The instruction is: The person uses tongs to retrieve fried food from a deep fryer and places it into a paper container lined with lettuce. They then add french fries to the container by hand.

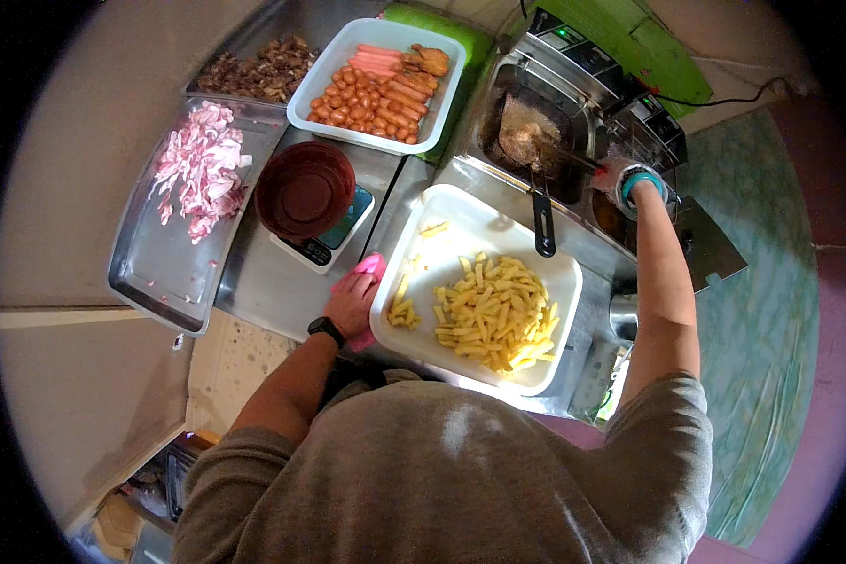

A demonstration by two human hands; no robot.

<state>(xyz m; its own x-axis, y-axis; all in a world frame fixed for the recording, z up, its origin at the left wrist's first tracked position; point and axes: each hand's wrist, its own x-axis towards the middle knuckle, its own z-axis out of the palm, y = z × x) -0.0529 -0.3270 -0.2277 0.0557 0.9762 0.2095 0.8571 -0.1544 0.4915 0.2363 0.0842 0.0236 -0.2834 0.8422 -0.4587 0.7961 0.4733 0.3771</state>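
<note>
Fries [493, 315] fill a white tray [461, 221]; left hand [352, 299] presses a pink cloth [370, 266], right hand [630, 179] grips a fryer handle [578, 158].

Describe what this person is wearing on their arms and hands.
Both forearms are bare below short grey-brown sleeves. The left hand has a black wristwatch on its wrist. The right hand wears a whitish glove, with a teal band at the wrist.

grey short-sleeved shirt [461, 479], black wristwatch [325, 329] on the left wrist, teal band [641, 179] on the right.
</note>
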